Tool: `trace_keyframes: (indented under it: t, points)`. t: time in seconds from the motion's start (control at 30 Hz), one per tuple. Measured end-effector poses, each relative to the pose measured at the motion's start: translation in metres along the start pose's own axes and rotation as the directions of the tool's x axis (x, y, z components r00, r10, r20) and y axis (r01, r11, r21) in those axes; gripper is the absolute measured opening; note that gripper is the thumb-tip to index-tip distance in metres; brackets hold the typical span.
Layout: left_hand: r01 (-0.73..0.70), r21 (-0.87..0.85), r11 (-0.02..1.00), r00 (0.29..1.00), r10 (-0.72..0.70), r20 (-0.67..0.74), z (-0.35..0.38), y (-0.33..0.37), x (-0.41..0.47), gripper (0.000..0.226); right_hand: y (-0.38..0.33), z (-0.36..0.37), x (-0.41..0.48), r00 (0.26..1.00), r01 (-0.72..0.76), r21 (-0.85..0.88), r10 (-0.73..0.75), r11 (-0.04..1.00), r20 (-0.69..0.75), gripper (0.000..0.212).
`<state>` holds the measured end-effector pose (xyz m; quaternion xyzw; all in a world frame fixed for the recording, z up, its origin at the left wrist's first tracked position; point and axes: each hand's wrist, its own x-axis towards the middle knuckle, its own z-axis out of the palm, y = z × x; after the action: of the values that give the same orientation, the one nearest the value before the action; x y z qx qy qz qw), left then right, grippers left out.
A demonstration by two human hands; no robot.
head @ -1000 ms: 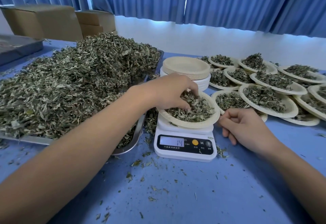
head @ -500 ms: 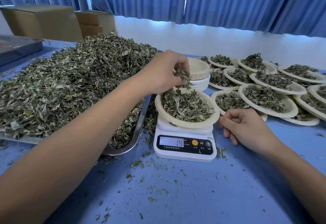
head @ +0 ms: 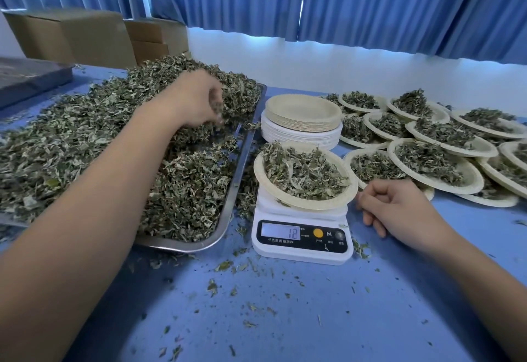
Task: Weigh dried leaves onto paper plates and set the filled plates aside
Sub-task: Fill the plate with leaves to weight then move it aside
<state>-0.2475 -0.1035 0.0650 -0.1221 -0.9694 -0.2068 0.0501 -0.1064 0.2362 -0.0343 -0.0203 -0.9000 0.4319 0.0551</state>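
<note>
Blue table (head: 285, 319) bears many filled plates (head: 475, 181), another plate (head: 313, 204) on the scale (head: 302, 250); left hand (head: 194, 102) curls in the heap (head: 85, 133), hold unclear; right hand (head: 399, 210) slack, empty.

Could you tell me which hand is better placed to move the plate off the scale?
Right, probably: the right hand rests beside the plate, next to the filled plates; the left hand is over the tray.

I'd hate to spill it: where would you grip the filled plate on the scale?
I'd take the plate by its bare right rim, nearest the right hand, thumb above, fingers below. The rim overhangs the scale, leaves heap in the middle, and the tray crowds the left.
</note>
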Motion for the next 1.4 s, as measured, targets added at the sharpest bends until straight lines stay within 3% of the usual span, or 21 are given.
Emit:
trace_keyframes:
  t: [0.07, 0.13, 0.2, 0.27, 0.3, 0.37, 0.47, 0.67, 0.9, 1.13, 1.3, 1.4]
  points:
    - [0.028, 0.228, 0.973, 0.930, -0.109, 0.351, 0.003, 0.001, -0.008, 0.035, 0.001, 0.000, 0.000, 1.000, 0.000, 0.002, 0.000, 1.000, 0.001, 0.025]
    - [-0.082, 0.398, 0.914, 0.868, -0.131, 0.479, -0.001, 0.009, -0.012, 0.053, 0.001, 0.000, 0.001, 1.000, 0.005, 0.002, -0.005, 1.000, 0.004, 0.025]
    - [-0.161, 0.321, 0.933, 0.927, 0.031, 0.373, -0.011, 0.024, -0.014, 0.051, 0.001, 0.001, 0.002, 1.000, 0.005, 0.004, -0.005, 1.000, 0.008, 0.025]
    - [-0.251, 0.138, 0.958, 0.954, 0.221, 0.202, -0.017, 0.041, -0.017, 0.041, 0.001, 0.001, 0.002, 1.000, 0.007, 0.007, -0.007, 1.000, 0.006, 0.025]
    - [-0.291, 0.056, 0.955, 0.943, 0.276, 0.187, -0.016, 0.049, -0.020, 0.038, 0.001, 0.001, 0.002, 1.000, 0.008, 0.005, -0.008, 1.000, 0.006, 0.024]
    - [-0.341, -0.023, 0.940, 0.896, 0.332, 0.295, -0.009, 0.060, -0.026, 0.040, 0.001, 0.000, 0.002, 1.000, 0.009, 0.000, -0.009, 1.000, 0.009, 0.024]
    - [-0.394, -0.008, 0.919, 0.822, 0.356, 0.444, 0.013, 0.072, -0.031, 0.048, 0.003, 0.000, 0.001, 1.000, 0.007, 0.012, -0.008, 1.000, 0.013, 0.025]
    - [-0.452, 0.078, 0.889, 0.803, 0.368, 0.469, 0.044, 0.081, -0.028, 0.049, 0.004, 0.000, 0.002, 1.000, 0.015, 0.033, -0.015, 0.999, 0.015, 0.026]
    - [-0.481, 0.070, 0.874, 0.831, 0.429, 0.354, 0.042, 0.079, -0.027, 0.027, 0.004, -0.001, 0.001, 0.999, 0.041, 0.034, -0.042, 0.999, 0.029, 0.029]
    - [-0.505, -0.029, 0.862, 0.841, 0.500, 0.209, 0.036, 0.081, -0.028, 0.021, 0.006, -0.001, 0.001, 0.998, 0.053, 0.037, -0.054, 0.998, 0.034, 0.030]
    - [-0.532, -0.130, 0.837, 0.841, 0.540, 0.031, 0.038, 0.087, -0.030, 0.024, 0.007, -0.001, 0.002, 0.998, 0.057, 0.053, -0.059, 0.997, 0.033, 0.031]
    - [-0.531, -0.129, 0.838, 0.843, 0.538, 0.025, 0.039, 0.086, -0.029, 0.022, 0.008, -0.001, 0.002, 0.997, 0.060, 0.049, -0.061, 0.997, 0.037, 0.031]
